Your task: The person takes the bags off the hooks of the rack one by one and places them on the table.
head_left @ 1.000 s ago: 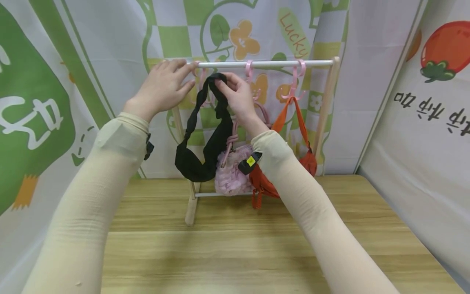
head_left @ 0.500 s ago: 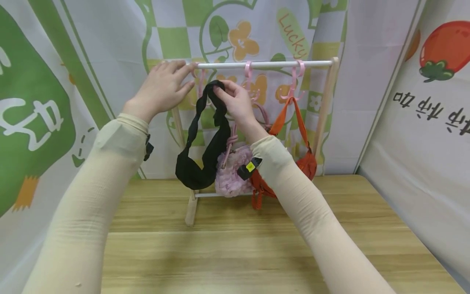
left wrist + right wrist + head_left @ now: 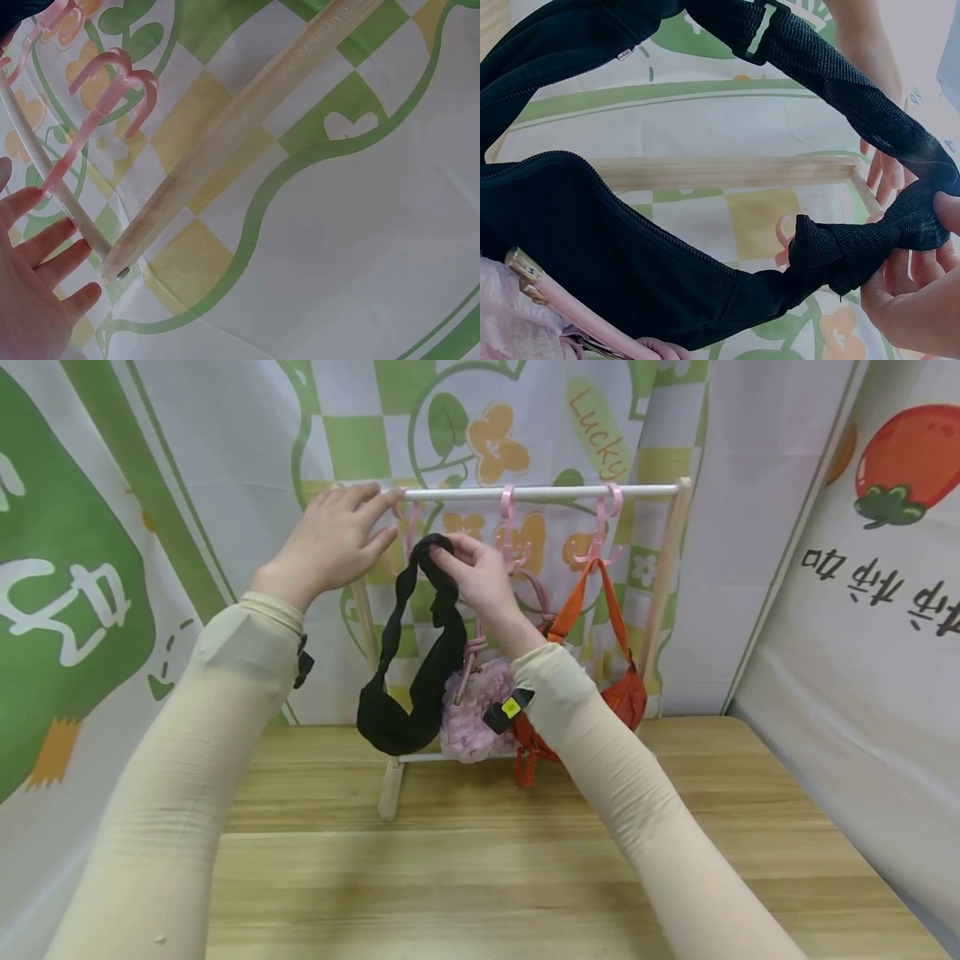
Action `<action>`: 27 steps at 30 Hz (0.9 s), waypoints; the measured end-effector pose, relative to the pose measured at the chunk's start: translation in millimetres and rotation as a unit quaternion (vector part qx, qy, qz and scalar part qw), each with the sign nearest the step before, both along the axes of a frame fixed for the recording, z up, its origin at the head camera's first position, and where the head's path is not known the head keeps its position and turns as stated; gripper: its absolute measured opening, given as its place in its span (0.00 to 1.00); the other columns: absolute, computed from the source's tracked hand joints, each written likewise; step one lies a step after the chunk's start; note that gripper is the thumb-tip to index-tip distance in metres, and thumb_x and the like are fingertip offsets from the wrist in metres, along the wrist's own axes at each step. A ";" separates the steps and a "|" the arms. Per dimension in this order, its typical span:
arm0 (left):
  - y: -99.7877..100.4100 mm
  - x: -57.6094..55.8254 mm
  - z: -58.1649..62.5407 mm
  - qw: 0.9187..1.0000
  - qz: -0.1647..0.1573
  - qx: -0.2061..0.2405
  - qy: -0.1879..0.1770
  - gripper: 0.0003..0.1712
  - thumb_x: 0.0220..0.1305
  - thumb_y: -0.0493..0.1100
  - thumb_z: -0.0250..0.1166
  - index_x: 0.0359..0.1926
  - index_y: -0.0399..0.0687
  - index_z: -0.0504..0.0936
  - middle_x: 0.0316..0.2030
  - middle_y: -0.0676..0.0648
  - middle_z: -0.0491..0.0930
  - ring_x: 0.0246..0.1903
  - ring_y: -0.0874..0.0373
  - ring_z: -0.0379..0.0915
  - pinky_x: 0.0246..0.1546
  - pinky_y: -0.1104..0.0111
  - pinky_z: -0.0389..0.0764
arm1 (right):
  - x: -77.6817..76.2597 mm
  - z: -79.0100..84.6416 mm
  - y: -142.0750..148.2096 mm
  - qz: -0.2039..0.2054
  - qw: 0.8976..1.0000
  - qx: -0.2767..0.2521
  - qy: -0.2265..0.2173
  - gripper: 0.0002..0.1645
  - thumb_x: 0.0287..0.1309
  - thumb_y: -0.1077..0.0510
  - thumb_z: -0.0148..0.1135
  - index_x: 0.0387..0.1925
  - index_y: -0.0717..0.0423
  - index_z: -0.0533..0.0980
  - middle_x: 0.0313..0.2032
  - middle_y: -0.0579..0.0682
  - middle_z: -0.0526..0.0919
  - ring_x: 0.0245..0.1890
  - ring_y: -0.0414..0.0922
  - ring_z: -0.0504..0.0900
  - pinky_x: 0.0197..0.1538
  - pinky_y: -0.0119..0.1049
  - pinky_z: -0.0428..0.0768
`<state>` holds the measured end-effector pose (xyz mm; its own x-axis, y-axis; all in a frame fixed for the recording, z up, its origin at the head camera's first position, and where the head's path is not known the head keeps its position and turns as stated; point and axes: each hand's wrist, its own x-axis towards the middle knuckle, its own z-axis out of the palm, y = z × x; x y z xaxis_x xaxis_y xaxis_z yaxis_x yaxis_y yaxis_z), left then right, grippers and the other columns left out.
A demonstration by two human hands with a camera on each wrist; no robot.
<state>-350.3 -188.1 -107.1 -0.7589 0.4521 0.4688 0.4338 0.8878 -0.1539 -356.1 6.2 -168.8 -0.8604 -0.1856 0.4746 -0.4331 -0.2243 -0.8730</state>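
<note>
My right hand (image 3: 483, 578) pinches the strap of a black crossbody bag (image 3: 397, 722) between thumb and fingers. The bag hangs from that strap in front of the rack's left side. In the right wrist view, the strap (image 3: 840, 90) shows a buckle and a knotted-looking bunch. My left hand (image 3: 328, 539) rests at the left end of the white rail (image 3: 457, 493), fingers extended. A pink hook (image 3: 101, 112) hangs from the rail near these fingers, with no strap on its prongs in the left wrist view. The black bag partly covers a fluffy pink bag (image 3: 474, 718).
An orange bag (image 3: 622, 697) hangs by its strap from the right pink hook (image 3: 600, 527). Another pink hook (image 3: 508, 514) is at mid-rail. The rack's wooden foot (image 3: 390, 789) stands on the wooden table (image 3: 480, 885), with printed curtains behind and beside it.
My right hand has lowered the black bag and shifted it slightly left, away from the rail. The left hand has stayed on the rail's end.
</note>
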 end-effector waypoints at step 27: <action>-1.7 -1.2 -3.6 1.000 -0.008 -0.003 0.010 0.32 0.74 0.56 0.37 0.75 0.56 0.46 0.72 0.36 0.49 0.70 0.36 0.44 0.71 0.45 0.40 | 11.7 -18.7 -7.4 0.022 0.999 0.028 0.019 0.16 0.63 0.62 0.58 0.50 0.66 0.76 0.49 0.62 0.81 0.45 0.44 0.83 0.48 0.33 0.81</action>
